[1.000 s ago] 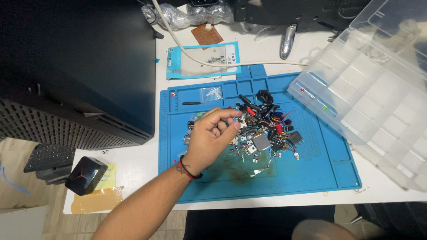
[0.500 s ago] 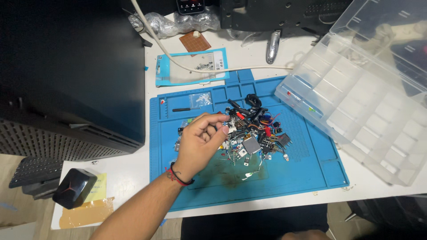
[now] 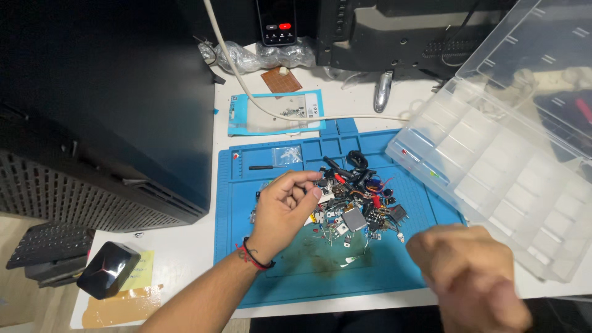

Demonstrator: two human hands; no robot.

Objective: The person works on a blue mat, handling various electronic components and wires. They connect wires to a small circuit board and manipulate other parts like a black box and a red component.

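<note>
The left hand (image 3: 287, 206) is pinching something tiny from the pile of small, light, fragile electronic components (image 3: 357, 200); the blurred right hand (image 3: 472, 277) is hovering, curled closed.

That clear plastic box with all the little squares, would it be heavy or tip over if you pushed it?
The clear plastic box looks thin-walled and its compartments look mostly empty, so it is probably light and would slide easily on the white table. Its open lid stands up behind, so a hard push might rock it backward.

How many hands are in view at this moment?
2. The left hand is curled over the pile of small electronic parts on the blue mat; the blurred right hand is at the lower right.
</note>
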